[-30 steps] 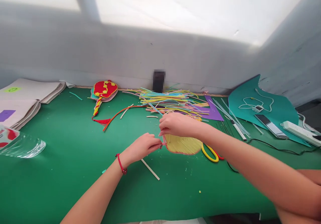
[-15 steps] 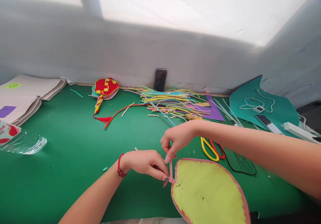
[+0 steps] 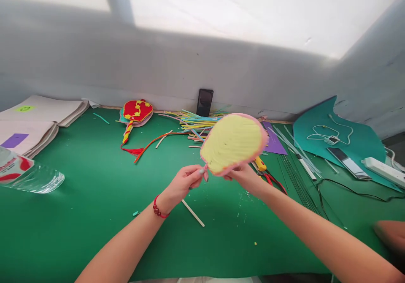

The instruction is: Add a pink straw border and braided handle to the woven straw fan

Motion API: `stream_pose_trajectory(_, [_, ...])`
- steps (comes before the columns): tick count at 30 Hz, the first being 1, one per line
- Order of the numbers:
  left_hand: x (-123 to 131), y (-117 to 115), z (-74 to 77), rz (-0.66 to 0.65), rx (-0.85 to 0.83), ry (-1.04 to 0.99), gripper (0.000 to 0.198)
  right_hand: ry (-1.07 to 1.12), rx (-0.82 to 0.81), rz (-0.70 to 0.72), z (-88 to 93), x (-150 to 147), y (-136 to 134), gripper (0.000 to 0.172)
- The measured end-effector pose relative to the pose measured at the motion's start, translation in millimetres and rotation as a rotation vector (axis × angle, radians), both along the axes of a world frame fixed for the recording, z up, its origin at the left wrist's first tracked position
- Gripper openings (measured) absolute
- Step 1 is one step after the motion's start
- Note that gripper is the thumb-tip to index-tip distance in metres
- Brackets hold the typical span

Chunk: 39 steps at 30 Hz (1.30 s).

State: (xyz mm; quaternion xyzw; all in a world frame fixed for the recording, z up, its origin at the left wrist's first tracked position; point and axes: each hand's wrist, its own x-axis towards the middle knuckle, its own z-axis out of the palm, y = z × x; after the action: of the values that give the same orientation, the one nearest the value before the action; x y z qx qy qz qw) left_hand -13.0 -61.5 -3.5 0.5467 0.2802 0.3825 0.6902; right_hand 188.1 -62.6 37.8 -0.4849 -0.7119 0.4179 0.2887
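Observation:
A yellow fan-shaped piece with a pink edge [image 3: 234,141] is held up above the green table, tilted, its narrow end toward the left. My left hand [image 3: 191,177] pinches the pink strip at that narrow end. Beneath the lower right edge, my right hand [image 3: 243,177] grips the piece, its fingers partly hidden behind it. Behind the piece lies a pile of coloured fuzzy sticks [image 3: 193,120]. One pale stick [image 3: 193,213] rests on the table below my left hand.
A red fan with yellow pattern [image 3: 136,110], papers [image 3: 47,110] and a clear bottle [image 3: 41,177] are on the left. A phone [image 3: 205,102] leans on the wall. Pliers [image 3: 260,164], green wires [image 3: 297,186] and a power strip [image 3: 384,169] lie right. Another person's arm [image 3: 390,234] shows at right.
The yellow piece has risen and moved away from me, now covering part of the pile. My right hand has moved from the pink strip to the piece's lower edge. An arm has appeared at right.

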Motion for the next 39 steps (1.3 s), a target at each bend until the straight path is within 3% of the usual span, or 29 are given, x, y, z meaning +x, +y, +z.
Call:
stream_pose_trajectory(4, [12, 0, -3.9, 0.209, -0.044, 0.019, 0.036, 0.012, 0.051, -0.174, -9.0, -5, -17, 0.037])
stream_pose_trajectory(6, [15, 1, -4.5, 0.259, -0.046, 0.078, 0.036, -0.09, 0.26, -0.217, -11.7, -7, -27, 0.029])
stream_pose_trajectory(10, [18, 1, -5.6, 0.287, -0.015, 0.219, 0.036, -0.406, 0.836, -0.195, -13.7, -11, -39, 0.024])
stream_pose_trajectory(12, [19, 1, -6.6, 0.271, 0.024, 0.287, 0.035, -0.545, 0.994, -0.18, -11.2, -13, -41, 0.024])
stream_pose_trajectory(17, [18, -2, -8.0, 0.186, 0.224, 0.491, 0.033, -0.724, 1.029, -0.118, 6.2, -13, -36, 0.03])
stream_pose_trajectory(22, [14, -5, -6.6, -0.03, 0.426, 0.644, 0.037, -0.791, 0.831, 0.163, 29.8, -11, -13, 0.027])
stream_pose_trajectory(28, [14, -6, -12.6, -0.377, 0.689, 0.579, 0.03, -0.768, 0.15, 0.54, 47.2, -17, 21, 0.013])
stream_pose_trajectory(33, [13, -7, -9.3, -0.635, 0.599, 0.374, 0.036, -0.653, -0.321, 0.757, 39.2, -14, 43, 0.019])
stream_pose_trajectory(36, [7, -7, -0.7, -0.714, 0.498, 0.299, 0.041, -0.497, -0.438, 0.82, 36.1, -4, 47, 0.026])
stream_pose_trajectory(39, [0, -5, 3.2, -0.714, 0.341, 0.225, 0.041, -0.314, -0.481, 0.765, 37.8, 6, 39, 0.03])
